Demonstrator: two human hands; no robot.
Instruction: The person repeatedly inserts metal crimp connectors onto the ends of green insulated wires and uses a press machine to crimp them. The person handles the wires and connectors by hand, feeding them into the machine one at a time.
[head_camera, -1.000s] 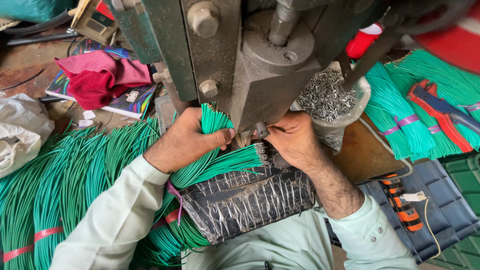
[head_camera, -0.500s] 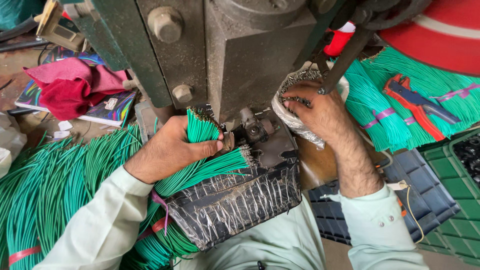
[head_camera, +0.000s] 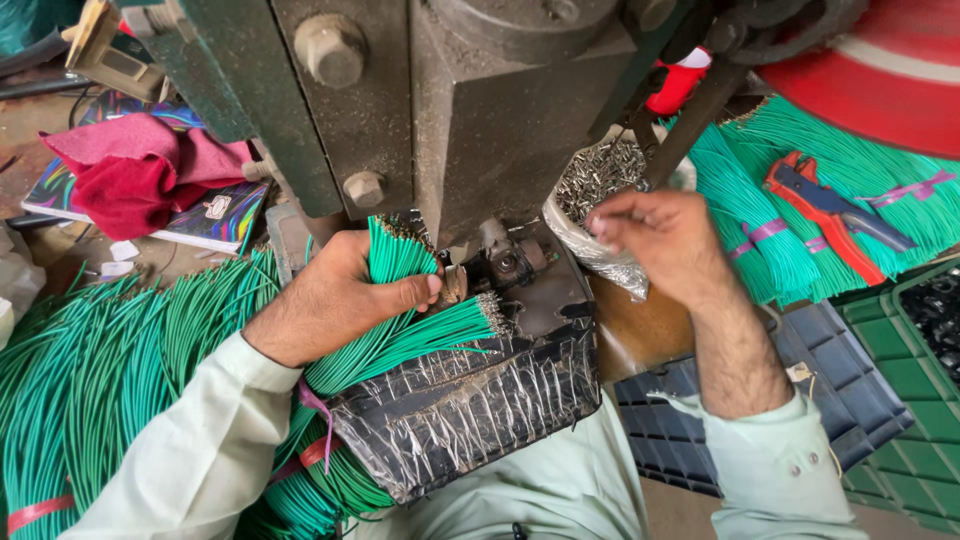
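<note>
Our left hand (head_camera: 335, 295) is clamped around a bundle of green wires (head_camera: 400, 310) fanned toward the press machine (head_camera: 470, 110); our right hand (head_camera: 655, 235), fingertips pinched together, hovers beside the bag of metal terminals (head_camera: 595, 185).

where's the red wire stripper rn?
In the head view, the red wire stripper lies at the upper right on the bundled green wires, beyond the right hand and right of the bag of metal terminals.

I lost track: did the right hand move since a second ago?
Yes. The right hand left the press die and moved right, to the bag of metal bits.
</note>
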